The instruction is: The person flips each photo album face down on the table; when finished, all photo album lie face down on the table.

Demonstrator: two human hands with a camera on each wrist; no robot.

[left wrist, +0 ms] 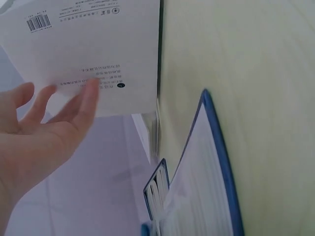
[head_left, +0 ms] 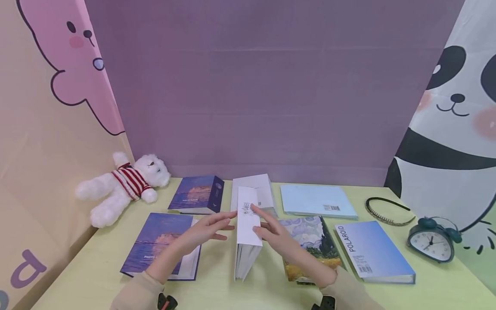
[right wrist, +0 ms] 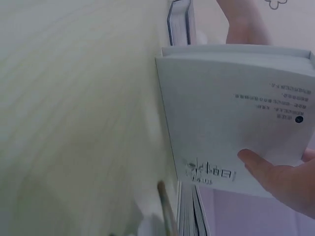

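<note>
A thick white book [head_left: 248,219] stands spine up on the table in the head view, with dark lettering on its spine. My left hand [head_left: 213,226] is at its left side, fingers stretched towards the cover. In the left wrist view those fingers [left wrist: 88,96] overlap a printed white cover with a barcode. On the other side, my right hand [head_left: 277,234] touches the book, its index finger reaching over the spine. The right wrist view shows the thumb [right wrist: 261,169] resting flat on the white cover; the other right fingers are mostly hidden behind the book.
Left lie two blue photo albums [head_left: 155,241] [head_left: 191,193] and a plush bear [head_left: 128,185]. Behind is a white album [head_left: 265,189]. Right are a light-blue book [head_left: 310,200], a painted-cover book [head_left: 310,237], a Polaroid album [head_left: 376,252], a headband [head_left: 381,219] and an alarm clock [head_left: 430,243].
</note>
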